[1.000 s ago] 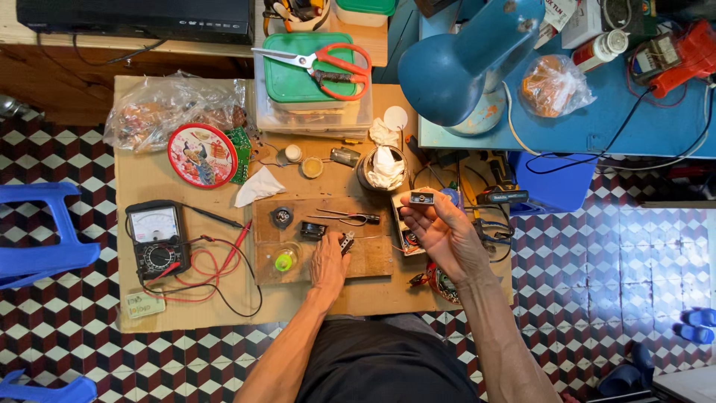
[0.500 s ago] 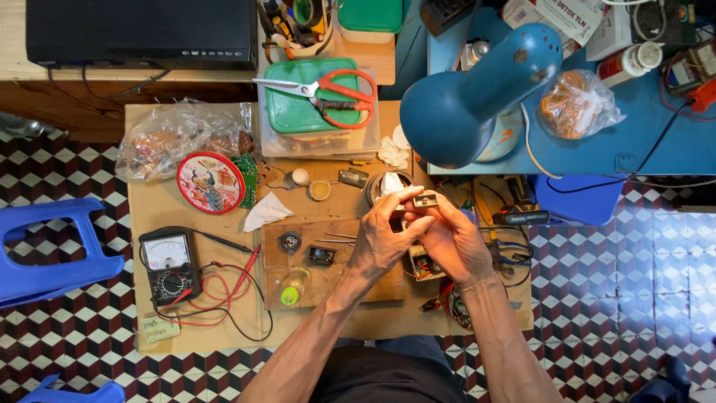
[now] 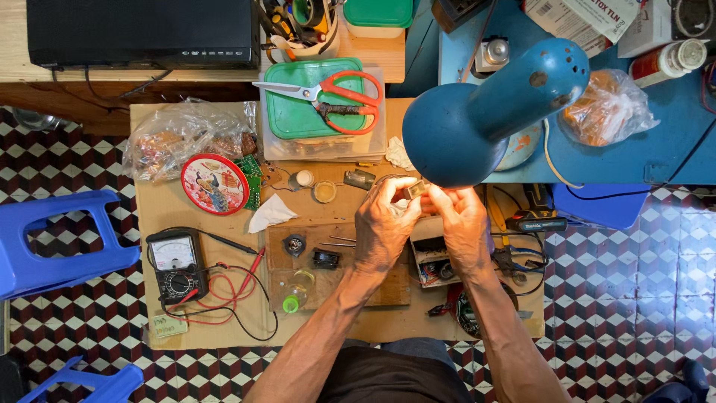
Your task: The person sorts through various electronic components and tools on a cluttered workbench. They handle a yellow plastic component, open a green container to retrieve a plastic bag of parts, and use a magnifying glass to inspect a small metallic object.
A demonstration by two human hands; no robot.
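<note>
Both my hands are raised together under the blue desk lamp (image 3: 488, 112), over a low cardboard-topped work table (image 3: 160, 213). My left hand (image 3: 384, 224) and my right hand (image 3: 462, 227) pinch the same small boxy electronic part (image 3: 416, 188) between their fingertips. The lamp's shade hides part of the piece, so its exact shape is unclear. Below the hands lies a wooden board (image 3: 283, 257) with two small black parts and a small clear bottle with a green cap (image 3: 292, 298).
An analog multimeter (image 3: 176, 265) with red and black leads lies at the left. A round red tin (image 3: 214, 183), a plastic bag (image 3: 175, 138), a green-lidded box with orange scissors (image 3: 324, 97), a blue stool (image 3: 52, 242) and a blue shelf (image 3: 671, 142) surround the table.
My left hand lifted off the wooden board and joined my right hand on the small part. The camera has drawn closer and the lamp now covers more of the table.
</note>
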